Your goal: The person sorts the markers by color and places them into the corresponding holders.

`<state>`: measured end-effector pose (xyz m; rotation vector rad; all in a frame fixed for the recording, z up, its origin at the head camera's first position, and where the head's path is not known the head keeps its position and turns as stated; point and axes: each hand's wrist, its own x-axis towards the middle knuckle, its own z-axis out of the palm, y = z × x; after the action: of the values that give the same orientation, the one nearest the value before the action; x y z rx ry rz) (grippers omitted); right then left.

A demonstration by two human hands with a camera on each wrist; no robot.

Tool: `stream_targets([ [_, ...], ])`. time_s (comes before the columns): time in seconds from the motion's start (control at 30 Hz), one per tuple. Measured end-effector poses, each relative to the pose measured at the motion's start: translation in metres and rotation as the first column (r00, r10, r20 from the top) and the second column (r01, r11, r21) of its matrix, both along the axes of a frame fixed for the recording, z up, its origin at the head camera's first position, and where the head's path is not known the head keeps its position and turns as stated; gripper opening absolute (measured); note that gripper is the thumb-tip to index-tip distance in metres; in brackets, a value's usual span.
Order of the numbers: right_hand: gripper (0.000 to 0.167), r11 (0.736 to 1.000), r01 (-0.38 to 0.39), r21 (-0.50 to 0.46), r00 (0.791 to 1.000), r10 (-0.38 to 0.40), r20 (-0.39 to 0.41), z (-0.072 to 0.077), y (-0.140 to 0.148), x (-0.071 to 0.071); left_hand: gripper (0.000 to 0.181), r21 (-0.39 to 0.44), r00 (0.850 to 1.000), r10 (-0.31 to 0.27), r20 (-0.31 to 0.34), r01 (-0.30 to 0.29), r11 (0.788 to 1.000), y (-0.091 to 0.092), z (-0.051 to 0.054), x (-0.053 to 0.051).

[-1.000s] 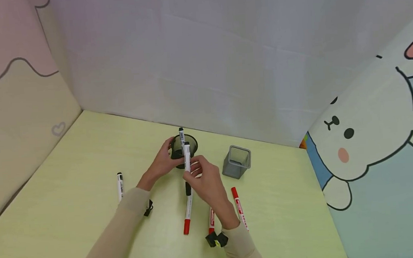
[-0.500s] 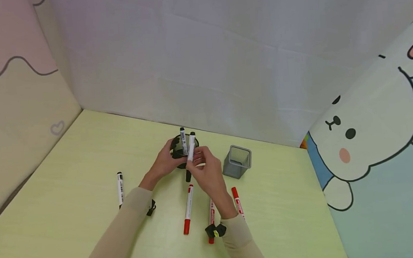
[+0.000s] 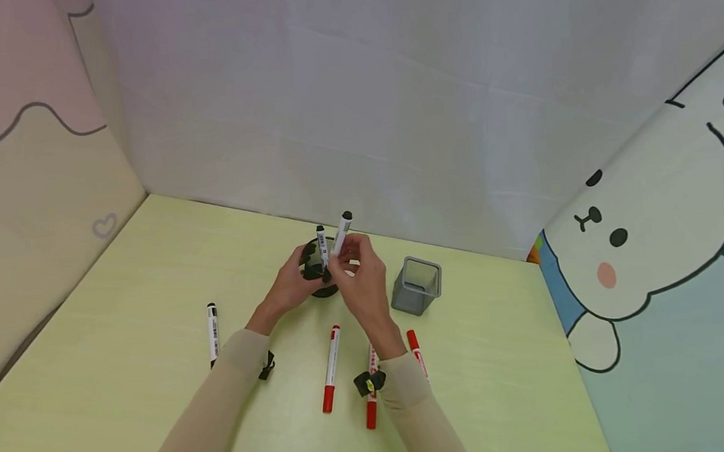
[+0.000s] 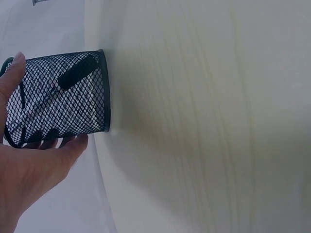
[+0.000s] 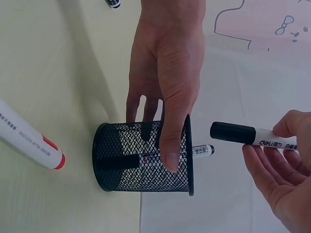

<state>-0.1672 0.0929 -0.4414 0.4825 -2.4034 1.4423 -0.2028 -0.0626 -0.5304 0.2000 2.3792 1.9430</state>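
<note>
At the far left, a loose black-ended marker (image 3: 213, 331) lies on the table (image 3: 152, 296), its near end by the left sleeve. The left hand (image 3: 287, 287) grips the round mesh cup (image 5: 160, 183), which stands upright; inside it, one standing marker (image 3: 322, 246) is already in place, cap down. Nearer the person lies a middle red marker (image 3: 332, 368). Then comes the held marker (image 3: 341, 234), pinched by the right hand (image 3: 362, 278), its black cap pointing at the cup's mouth but not yet inside. Below that wrist lies a half-hidden red marker (image 3: 372, 414), with a square grey holder (image 3: 408, 298) and a right-hand red marker (image 3: 415, 345) beyond. By my count, four markers remain on the table.
</note>
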Motion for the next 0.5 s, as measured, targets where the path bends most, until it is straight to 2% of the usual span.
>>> stream_targets([
  [0.23, 0.029, 1.0, -0.014, -0.001, 0.998, 0.014, -0.067, -0.01, -0.008, -0.015, 0.085, -0.001, 1.0, -0.005, 0.006, 0.005, 1.0, -0.001, 0.003, 0.002],
  [0.5, 0.026, 0.999, -0.031, 0.026, 0.999, 0.032, -0.027, -0.018, -0.007, -0.022, 0.083, -0.024, 1.0, -0.002, -0.006, 0.002, 1.0, 0.002, 0.01, 0.005],
])
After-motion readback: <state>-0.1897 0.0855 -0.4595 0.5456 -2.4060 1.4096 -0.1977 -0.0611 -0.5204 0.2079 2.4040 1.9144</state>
